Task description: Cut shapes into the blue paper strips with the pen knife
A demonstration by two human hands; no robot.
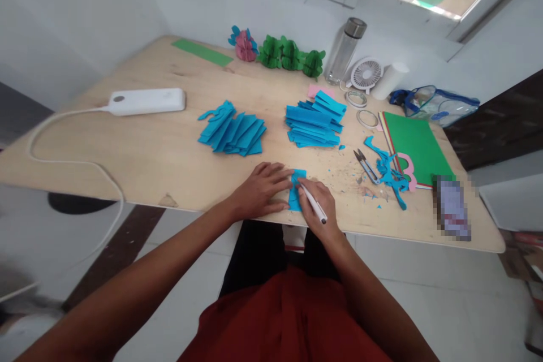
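A small piece of blue paper (298,174) lies near the table's front edge, between my two hands. My left hand (268,188) rests flat with its fingers stretched out, the tips at the paper's left side. In my right hand (319,203) is a white pen (314,202), its tip down on the paper. Faint dark lines show on the sheet's lower part. Beyond my hands are two stacks of folded blue paper, a left stack (237,131) and a right stack (313,123). Thread snips (367,167) lie to the right beside blue paper scraps (388,172).
Paper ornaments, green (291,55) and pink-and-blue (245,45), stand along the wall. A glass bottle (344,54), a small fan (366,73), tape rolls (356,99) and a clear pouch (443,104) sit back right. Green paper (419,144) lies right; a white power strip (146,100) is left.
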